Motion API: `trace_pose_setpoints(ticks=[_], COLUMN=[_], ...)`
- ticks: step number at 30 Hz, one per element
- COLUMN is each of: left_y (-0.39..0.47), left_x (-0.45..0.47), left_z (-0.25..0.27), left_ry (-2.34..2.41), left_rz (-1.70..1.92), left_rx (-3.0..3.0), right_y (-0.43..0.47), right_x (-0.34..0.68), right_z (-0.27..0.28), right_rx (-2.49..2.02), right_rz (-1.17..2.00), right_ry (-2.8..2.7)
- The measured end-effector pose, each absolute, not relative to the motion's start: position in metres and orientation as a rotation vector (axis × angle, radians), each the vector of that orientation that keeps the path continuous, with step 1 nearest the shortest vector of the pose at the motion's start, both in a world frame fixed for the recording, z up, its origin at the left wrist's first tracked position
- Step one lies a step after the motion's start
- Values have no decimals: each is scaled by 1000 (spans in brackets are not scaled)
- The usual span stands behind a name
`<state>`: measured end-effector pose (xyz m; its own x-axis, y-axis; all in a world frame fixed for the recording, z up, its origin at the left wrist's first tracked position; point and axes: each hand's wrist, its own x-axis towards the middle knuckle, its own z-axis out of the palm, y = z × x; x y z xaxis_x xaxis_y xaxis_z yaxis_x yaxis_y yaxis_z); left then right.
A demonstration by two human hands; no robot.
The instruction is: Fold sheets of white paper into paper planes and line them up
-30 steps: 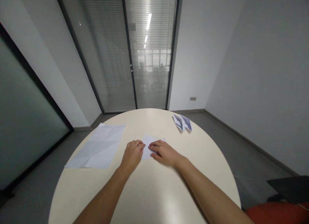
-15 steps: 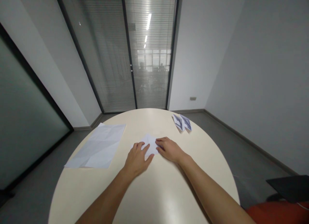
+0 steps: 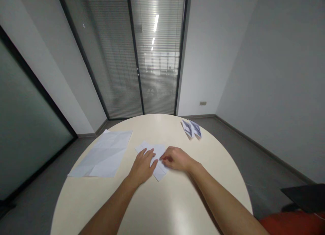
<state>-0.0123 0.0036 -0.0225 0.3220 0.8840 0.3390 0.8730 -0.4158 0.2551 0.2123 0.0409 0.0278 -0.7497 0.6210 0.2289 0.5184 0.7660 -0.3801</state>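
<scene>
Likely office meeting room, glass partition with blinds (image 3: pixel 154 59), round table (image 3: pixel 162 201)

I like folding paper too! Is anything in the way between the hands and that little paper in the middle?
Nothing is: the left hand lies flat on the folded paper, and the right hand touches its right edge. The big sheet lies off to the left.

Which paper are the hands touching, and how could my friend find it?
Start at the round cream table and look to its middle. The small folded white paper lies there, under the left hand and right hand. It is smaller than the big creased sheet at the left, and plainer than the patterned folded pieces at the far edge.
</scene>
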Motion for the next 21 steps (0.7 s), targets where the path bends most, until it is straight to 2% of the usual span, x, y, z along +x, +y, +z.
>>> trace_pose_setpoints(ticks=[13, 21], left_y=[5, 3], left_x=[-14, -15], left_z=[-22, -15], left_ry=[1645, 1587], left_rz=[767, 733], left_rx=[2512, 2512], right_y=[49, 47], right_x=[218, 216], right_z=[9, 13], right_rx=[-847, -811], right_rz=[510, 444], right_ry=[-2608, -2589])
